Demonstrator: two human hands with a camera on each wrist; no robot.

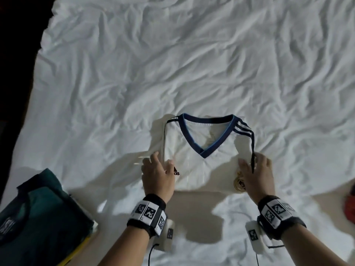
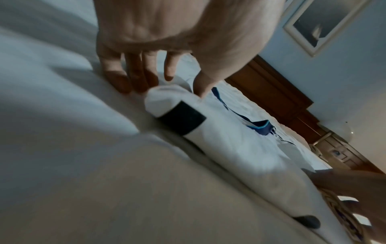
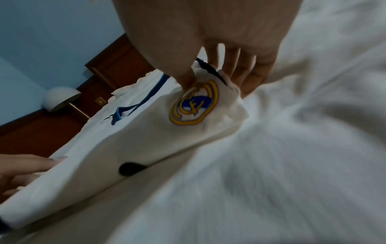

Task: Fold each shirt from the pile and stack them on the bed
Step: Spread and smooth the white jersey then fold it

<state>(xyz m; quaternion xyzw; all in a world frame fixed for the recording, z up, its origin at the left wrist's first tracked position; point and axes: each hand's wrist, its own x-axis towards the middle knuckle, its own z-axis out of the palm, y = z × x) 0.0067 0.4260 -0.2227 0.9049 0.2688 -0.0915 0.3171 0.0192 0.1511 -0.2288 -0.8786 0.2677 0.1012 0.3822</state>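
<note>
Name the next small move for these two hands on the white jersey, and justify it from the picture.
Probably lift it toward the dark green stack: the white jersey already lies folded, collar up, on the bed sheet, with the left hand and right hand pinching its side edges.

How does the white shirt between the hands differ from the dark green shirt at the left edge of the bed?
The white shirt has a navy V-neck and a gold crest; the dark green shirt shows only faint print. The white shirt lies near the middle of the bed, with the left hand and right hand each taking a grip on one side; the green shirt lies untouched at the near left corner. Both look folded.
</note>
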